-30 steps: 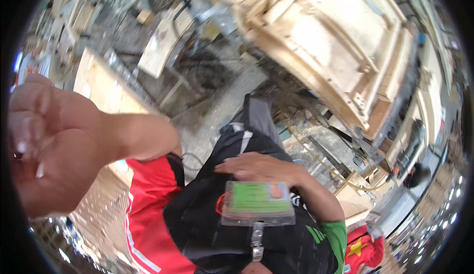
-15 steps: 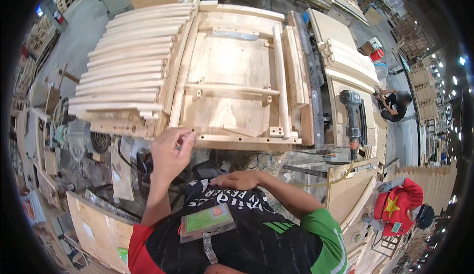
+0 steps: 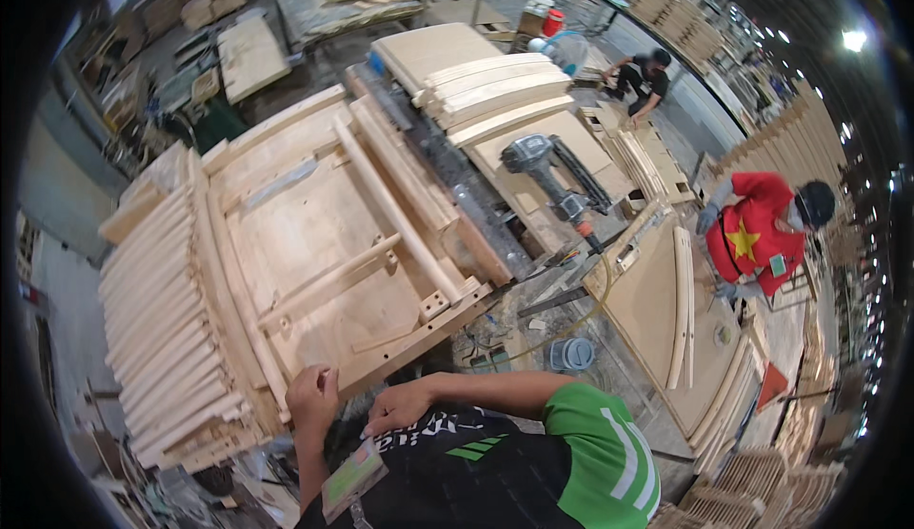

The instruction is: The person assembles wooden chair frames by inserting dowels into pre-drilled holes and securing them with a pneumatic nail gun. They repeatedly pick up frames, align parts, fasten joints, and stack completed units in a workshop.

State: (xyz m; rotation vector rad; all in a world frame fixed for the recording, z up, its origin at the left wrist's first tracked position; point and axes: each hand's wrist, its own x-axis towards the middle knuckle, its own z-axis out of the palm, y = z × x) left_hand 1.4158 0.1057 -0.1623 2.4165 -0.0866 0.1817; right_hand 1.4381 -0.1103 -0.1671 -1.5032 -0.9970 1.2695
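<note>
A wide view looks down over a woodworking bench. Half a second ago the left hand was raised with fingers spread above the near edge of the frame; now the left hand [image 3: 312, 394] has come down onto the near corner of the wooden frame [image 3: 343, 243], fingers curled narrow against its edge, though whether they grip it cannot be told. The right hand [image 3: 398, 405] has stayed against the chest, fingers loosely bent, holding nothing visible. That suggests the work is turning to the frame itself.

The frame, one piece, lies flat at the centre of the bench. One stack of curved slats [image 3: 167, 329] sits just left of it. One nail gun [image 3: 547, 172] lies on a board to the right, well apart from both hands. One badge [image 3: 350, 479] hangs at the chest. Two other people work farther right: one in red [image 3: 762, 234], one crouching in black [image 3: 640, 77].
</note>
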